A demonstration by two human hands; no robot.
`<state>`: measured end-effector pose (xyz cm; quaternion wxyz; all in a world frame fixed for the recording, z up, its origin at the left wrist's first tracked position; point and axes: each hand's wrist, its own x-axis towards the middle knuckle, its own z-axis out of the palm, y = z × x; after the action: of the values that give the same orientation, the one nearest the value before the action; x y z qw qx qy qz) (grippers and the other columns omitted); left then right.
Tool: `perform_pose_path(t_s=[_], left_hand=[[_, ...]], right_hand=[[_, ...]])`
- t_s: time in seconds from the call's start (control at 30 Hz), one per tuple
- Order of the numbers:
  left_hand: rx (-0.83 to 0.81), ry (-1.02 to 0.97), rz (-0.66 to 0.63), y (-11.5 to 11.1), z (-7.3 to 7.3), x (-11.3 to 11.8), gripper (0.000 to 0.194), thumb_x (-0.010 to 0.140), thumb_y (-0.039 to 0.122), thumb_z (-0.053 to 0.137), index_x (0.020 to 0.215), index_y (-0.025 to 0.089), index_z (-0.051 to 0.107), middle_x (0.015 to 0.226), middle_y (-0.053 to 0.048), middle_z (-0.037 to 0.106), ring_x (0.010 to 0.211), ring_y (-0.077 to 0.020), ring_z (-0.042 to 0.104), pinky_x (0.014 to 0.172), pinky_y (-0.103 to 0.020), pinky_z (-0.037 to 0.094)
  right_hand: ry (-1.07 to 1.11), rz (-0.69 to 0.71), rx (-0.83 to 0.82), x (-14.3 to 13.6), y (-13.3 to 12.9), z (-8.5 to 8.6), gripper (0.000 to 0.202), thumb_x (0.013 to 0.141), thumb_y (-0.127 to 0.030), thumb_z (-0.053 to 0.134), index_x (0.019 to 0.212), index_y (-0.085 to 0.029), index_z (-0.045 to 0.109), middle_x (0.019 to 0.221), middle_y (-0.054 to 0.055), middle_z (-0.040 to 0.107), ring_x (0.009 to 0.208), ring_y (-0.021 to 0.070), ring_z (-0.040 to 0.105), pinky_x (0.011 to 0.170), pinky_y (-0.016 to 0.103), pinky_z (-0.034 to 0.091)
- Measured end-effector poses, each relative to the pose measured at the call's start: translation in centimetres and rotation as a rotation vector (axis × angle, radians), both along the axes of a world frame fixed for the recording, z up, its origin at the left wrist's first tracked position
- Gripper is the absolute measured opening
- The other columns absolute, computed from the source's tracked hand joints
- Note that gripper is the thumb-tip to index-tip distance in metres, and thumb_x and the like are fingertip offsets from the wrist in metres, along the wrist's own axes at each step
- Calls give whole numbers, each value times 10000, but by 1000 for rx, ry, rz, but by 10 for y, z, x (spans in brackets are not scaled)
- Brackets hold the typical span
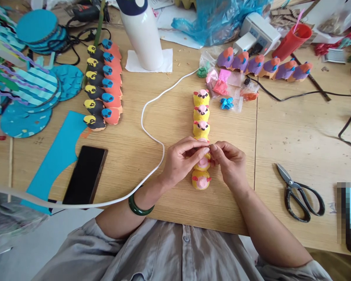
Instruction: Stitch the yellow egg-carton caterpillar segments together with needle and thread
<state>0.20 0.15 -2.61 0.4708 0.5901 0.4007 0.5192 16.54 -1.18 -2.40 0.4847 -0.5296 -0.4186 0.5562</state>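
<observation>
A row of yellow clay animal figures with pink snouts and red ears runs up the middle of the table. Black eyes and nostrils show on the far ones; the two nearest have plain pink snouts. My left hand is closed over the row from the left, thumb and forefinger pinched together. From the right, my right hand meets its fingertips in another pinch. Whatever the fingertips hold is too small to name. Together the hands partly cover the figures beneath them. Beyond the row lie small bags of coloured clay.
Scissors lie at right, a phone and blue sheet at left. A white cable crosses the table. Behind stand painted bird rows, purple figures, a white bottle and a red cup.
</observation>
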Motion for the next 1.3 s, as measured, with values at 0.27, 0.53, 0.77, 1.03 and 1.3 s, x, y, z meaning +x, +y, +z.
perform_pose_path(t_s=[0.27,0.53,0.77,1.03,1.3], left_hand=[[-51,1,6,0,-1,-1,125,972,269,750,1058,226,830,998,-42,796,902,-132,764,792,-222,614],[9,54,41,0,-5,-1,76,978,254,752,992,217,816,994,-30,812,945,-138,776,859,-237,611],[28,26,35,1,-5,-1,76,972,245,759,967,216,830,972,-31,816,924,-138,777,849,-240,615],[-140,-36,-4,0,-3,-1,197,1008,355,712,1056,213,839,988,-59,797,935,-156,762,836,-272,611],[-225,-83,25,0,-3,1,190,973,389,756,984,217,836,917,-32,782,865,-129,743,787,-240,591]], right_hand=[[9,-39,-14,1,0,-4,429,851,-624,804,723,-222,723,581,-32,589,507,103,482,497,262,429],[-8,-13,-5,0,-1,1,408,882,-591,787,726,-217,738,621,-22,634,527,97,507,514,243,458],[10,-10,-4,-1,-1,-1,403,862,-585,812,722,-216,729,593,-33,610,507,93,511,494,237,452],[16,-26,17,1,0,-4,374,890,-560,798,750,-216,757,607,-34,613,513,87,497,497,238,429],[28,3,0,-1,-1,-1,384,902,-551,788,723,-214,749,631,-28,634,520,82,508,507,226,454]])
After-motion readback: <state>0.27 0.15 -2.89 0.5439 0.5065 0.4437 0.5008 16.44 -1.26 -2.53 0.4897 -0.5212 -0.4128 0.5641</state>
